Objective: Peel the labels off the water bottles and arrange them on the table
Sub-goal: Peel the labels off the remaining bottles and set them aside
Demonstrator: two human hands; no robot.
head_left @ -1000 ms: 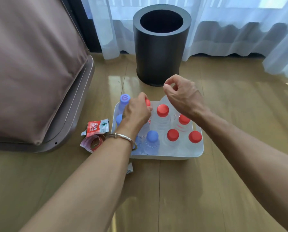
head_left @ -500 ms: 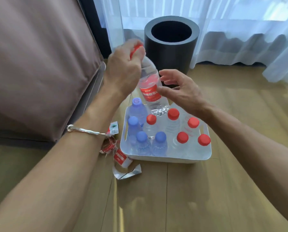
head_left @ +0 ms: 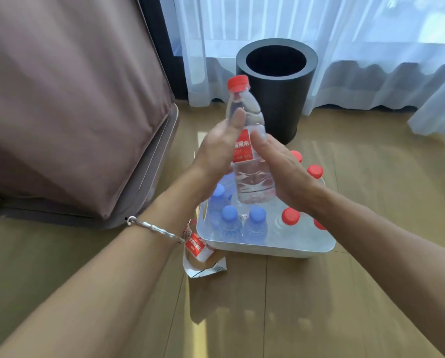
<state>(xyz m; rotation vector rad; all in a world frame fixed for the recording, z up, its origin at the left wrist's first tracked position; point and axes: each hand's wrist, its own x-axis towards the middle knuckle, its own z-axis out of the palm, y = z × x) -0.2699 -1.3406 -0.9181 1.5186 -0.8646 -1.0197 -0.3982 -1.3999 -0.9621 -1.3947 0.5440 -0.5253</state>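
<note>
I hold a clear water bottle (head_left: 252,182) with a red cap and a red label (head_left: 243,149) upright above the white tub (head_left: 268,248). My left hand (head_left: 217,148) grips its left side at label height, thumb on the shoulder. My right hand (head_left: 281,164) presses against its right side, thumb on the label's edge. In the tub stand several bottles, blue-capped (head_left: 229,214) on the left and red-capped (head_left: 290,216) on the right. Peeled red-and-white labels (head_left: 197,248) lie on the wooden floor at the tub's near left corner.
A black cylindrical bin (head_left: 275,89) stands open behind the tub, in front of white sheer curtains (head_left: 371,60). A brown cushioned seat (head_left: 69,99) fills the left side. Wooden floor (head_left: 268,306) stretches toward me and to the right.
My left hand lifted the red-capped bottle out of the tub, then slid from its cap to its body. My right hand closed onto the bottle's right side. The bottle now stands upright.
</note>
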